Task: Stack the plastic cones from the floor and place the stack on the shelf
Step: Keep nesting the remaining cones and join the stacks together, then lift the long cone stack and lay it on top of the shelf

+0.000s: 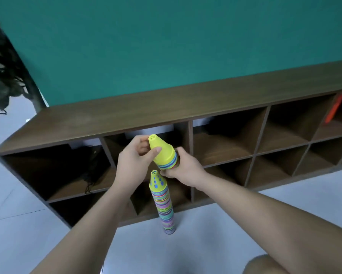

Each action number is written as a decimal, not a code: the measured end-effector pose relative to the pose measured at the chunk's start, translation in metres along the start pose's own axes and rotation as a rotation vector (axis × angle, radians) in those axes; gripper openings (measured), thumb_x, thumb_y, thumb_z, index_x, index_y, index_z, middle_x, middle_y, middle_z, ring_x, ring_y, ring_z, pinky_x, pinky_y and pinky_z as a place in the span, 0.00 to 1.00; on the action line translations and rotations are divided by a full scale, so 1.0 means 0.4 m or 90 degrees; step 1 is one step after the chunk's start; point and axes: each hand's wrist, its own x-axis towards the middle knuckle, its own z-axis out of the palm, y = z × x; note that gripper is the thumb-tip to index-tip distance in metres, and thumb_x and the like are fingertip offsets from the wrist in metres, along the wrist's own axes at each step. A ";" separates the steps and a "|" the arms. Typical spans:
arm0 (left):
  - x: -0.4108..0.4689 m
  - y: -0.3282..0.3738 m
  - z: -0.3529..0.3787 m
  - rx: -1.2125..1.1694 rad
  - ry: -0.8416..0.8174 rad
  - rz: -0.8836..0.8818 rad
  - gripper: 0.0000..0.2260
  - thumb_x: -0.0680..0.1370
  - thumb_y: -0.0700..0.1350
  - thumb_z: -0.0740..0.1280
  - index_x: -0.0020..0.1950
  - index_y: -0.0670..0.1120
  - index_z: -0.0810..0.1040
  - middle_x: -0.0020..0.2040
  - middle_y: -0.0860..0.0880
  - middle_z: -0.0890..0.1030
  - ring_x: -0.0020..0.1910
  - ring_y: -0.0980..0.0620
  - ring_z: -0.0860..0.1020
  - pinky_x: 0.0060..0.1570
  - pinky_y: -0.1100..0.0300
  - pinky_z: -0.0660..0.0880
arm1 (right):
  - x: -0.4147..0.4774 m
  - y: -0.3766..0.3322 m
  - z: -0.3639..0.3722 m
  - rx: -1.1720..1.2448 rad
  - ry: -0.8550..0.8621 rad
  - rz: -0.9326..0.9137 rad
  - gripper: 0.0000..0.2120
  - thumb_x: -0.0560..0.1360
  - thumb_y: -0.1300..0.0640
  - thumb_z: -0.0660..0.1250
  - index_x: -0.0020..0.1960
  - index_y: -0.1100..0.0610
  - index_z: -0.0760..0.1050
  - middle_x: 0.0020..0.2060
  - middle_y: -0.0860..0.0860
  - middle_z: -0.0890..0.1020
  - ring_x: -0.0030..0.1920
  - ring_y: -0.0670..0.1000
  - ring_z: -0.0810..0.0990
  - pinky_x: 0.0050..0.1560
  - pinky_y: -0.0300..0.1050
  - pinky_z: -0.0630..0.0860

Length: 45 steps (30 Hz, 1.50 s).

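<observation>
Here, left hand (133, 157) and right hand (184, 166) clasp the short stack (164, 155), just clear above the tall stack (163, 202).

A short bundle of cones (164, 155), yellow on top, is gripped by both hands: the left hand (133, 157) near its tip, the right hand (183, 165) at its base. Just below it, a tall striped stack (163, 202) is seen upright on the floor (28, 224) before the wooden shelf (205, 99).
</observation>
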 end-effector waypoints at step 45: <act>-0.058 -0.455 -0.355 0.281 -0.039 -0.160 0.23 0.80 0.57 0.73 0.70 0.63 0.67 0.53 0.52 0.83 0.52 0.49 0.83 0.51 0.48 0.81 | -0.059 0.573 0.590 -0.004 -0.202 0.488 0.27 0.72 0.46 0.71 0.69 0.51 0.71 0.53 0.55 0.84 0.48 0.57 0.83 0.46 0.43 0.75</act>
